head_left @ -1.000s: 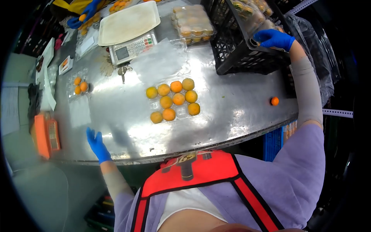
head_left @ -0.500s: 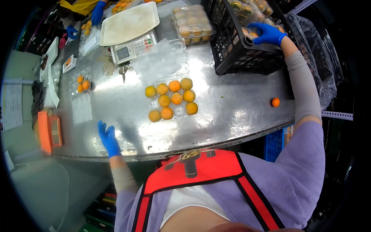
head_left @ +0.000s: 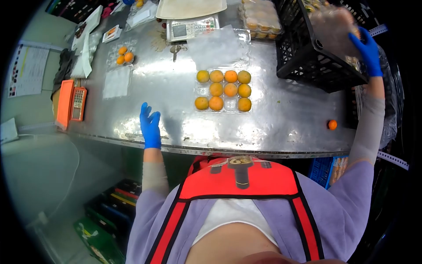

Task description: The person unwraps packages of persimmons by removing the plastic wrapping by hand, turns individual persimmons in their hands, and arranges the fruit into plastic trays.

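My right hand, in a blue glove, grips the edge of a clear plastic fruit pack, tilted up at the black crate and smeared by motion. Over the front edge of the metal table, my left hand, also gloved in blue, is open and holds nothing. Between the hands lies an open clear tray with orange and greenish-yellow citrus fruits in several of its cups. Two cups hold no fruit. The tray's transparent lid is folded back, a whitish sheet on it.
A scale stands behind the tray, beside stacked fruit packs. One small orange fruit lies loose at the right. To the left are another tray with three fruits, a white sheet and an orange device.
My right hand has raised a fruit pack and tilted it up at the crate. The view has shifted, so the table's contents appear further right and higher. My left hand stays open.
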### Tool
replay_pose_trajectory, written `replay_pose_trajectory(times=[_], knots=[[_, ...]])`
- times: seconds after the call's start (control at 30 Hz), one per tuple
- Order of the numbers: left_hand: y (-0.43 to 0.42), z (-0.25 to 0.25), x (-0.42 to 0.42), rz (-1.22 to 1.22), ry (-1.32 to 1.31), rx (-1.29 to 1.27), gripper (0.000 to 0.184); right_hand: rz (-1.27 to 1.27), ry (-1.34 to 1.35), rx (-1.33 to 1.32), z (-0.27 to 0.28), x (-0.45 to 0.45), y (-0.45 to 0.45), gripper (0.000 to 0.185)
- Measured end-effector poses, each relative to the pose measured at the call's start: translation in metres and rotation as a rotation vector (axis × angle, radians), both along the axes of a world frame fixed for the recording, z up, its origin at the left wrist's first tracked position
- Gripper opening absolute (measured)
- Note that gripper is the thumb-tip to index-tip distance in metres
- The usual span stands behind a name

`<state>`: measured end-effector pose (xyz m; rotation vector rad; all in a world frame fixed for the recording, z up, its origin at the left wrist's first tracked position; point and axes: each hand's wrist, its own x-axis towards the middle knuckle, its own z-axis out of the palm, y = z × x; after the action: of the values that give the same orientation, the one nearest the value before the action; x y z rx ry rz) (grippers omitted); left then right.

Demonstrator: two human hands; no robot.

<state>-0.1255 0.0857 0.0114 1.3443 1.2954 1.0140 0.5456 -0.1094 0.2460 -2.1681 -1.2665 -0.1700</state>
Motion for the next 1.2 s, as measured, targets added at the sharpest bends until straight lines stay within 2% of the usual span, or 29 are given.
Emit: replay_pose_trajectory(times=[0.03, 0.07, 0.1, 0.13, 0.2, 0.27, 0.3, 0.33, 0.37, 0.4, 0.43, 0.5, 0.53, 0.6, 0.63, 0.67, 0.73, 0.77, 0.83, 0.97, 1.0, 1.07, 1.1, 1.13, 1.2], knots=[[-0.003, 0.002, 0.004, -0.026, -0.018, -0.010, 0.061, 0.062, -0.003, 0.168, 0.012, -0.022, -0.005, 0.043], [-0.007, 0.006, 0.009, -0.052, -0.035, -0.020, 0.060, 0.085, -0.041, 0.221, 0.025, -0.036, -0.012, 0.041], [-0.013, 0.016, 0.019, -0.092, -0.077, -0.076, 0.056, 0.079, -0.006, 0.378, 0.033, -0.071, -0.013, 0.044], [-0.022, 0.028, 0.032, -0.151, -0.100, -0.120, 0.051, 0.040, -0.192, 0.383, 0.043, -0.097, -0.017, 0.047], [-0.040, 0.064, 0.063, -0.308, -0.268, -0.228, 0.057, 0.196, -0.286, 0.550, 0.047, -0.155, -0.014, 0.049], [-0.054, 0.098, 0.091, -0.549, -0.406, -0.366, 0.071, 0.493, -0.376, 0.606, 0.040, -0.191, -0.006, 0.049], [-0.060, 0.110, 0.101, -0.649, -0.515, -0.454, 0.077, 0.482, -0.631, 0.554, 0.040, -0.223, 0.003, 0.051], [-0.063, 0.116, 0.107, -0.749, -0.624, -0.543, 0.083, 0.539, -0.610, 0.518, 0.033, -0.247, 0.011, 0.045], [-0.063, 0.117, 0.109, -0.813, -0.723, -0.598, 0.085, 0.615, -0.460, 0.458, 0.021, -0.271, 0.023, 0.039], [-0.065, 0.120, 0.109, -0.811, -0.723, -0.597, 0.085, 0.670, -0.311, 0.385, 0.006, -0.296, 0.035, 0.033], [-0.069, 0.125, 0.108, -0.719, -0.834, -0.596, 0.083, 0.725, -0.167, 0.292, -0.012, -0.318, 0.048, 0.028], [-0.078, 0.136, 0.108, -0.486, -1.084, -0.518, 0.073, 0.867, -0.086, 0.161, -0.056, -0.366, 0.064, 0.019], [-0.071, 0.124, 0.090, -0.406, -1.253, -0.742, 0.064, 0.945, -0.145, 0.151, -0.077, -0.384, 0.063, 0.025], [-0.074, 0.090, 0.050, -0.224, -0.943, -0.724, 0.061, 1.105, -0.256, 0.135, -0.118, -0.422, 0.061, 0.040], [-0.076, 0.078, 0.033, -0.218, -0.946, -0.722, 0.061, 1.133, -0.182, 0.080, -0.134, -0.434, 0.056, 0.055], [-0.083, 0.068, 0.014, -0.203, -0.948, -0.740, 0.063, 1.145, -0.173, 0.072, -0.141, -0.442, 0.046, 0.055], [-0.084, 0.059, -0.012, -0.176, -0.954, -0.758, 0.065, 1.211, 0.194, -0.002, -0.152, -0.453, 0.037, 0.056], [-0.082, 0.057, -0.023, -0.166, -0.884, -0.683, 0.067, 1.203, 0.293, -0.018, -0.171, -0.451, 0.034, 0.056], [-0.071, 0.053, -0.044, -0.143, -0.796, -0.611, 0.068, 0.960, 0.298, -0.042, -0.205, -0.433, 0.027, 0.054], [-0.028, 0.042, -0.061, -0.191, -0.655, -0.676, 0.068, 0.599, 0.034, -0.273, -0.241, -0.385, 0.018, 0.042], [-0.016, 0.038, -0.058, -0.193, -0.656, -0.678, 0.068, 0.572, -0.031, -0.361, -0.253, -0.377, 0.016, 0.040], [0.013, 0.026, -0.057, -0.385, -0.518, -0.689, 0.067, 0.576, -0.167, -0.401, -0.266, -0.372, 0.016, 0.033], [0.029, 0.020, -0.057, -0.433, -0.377, -0.676, 0.066, 0.571, -0.165, -0.405, -0.269, -0.371, 0.015, 0.033], [0.045, 0.012, -0.056, -0.440, -0.375, -0.680, 0.066, 0.560, -0.205, -0.416, -0.272, -0.370, 0.014, 0.030], [0.078, -0.004, -0.050, -0.592, -0.185, -0.610, 0.065, 0.542, -0.242, -0.428, -0.271, -0.372, 0.013, 0.026]])
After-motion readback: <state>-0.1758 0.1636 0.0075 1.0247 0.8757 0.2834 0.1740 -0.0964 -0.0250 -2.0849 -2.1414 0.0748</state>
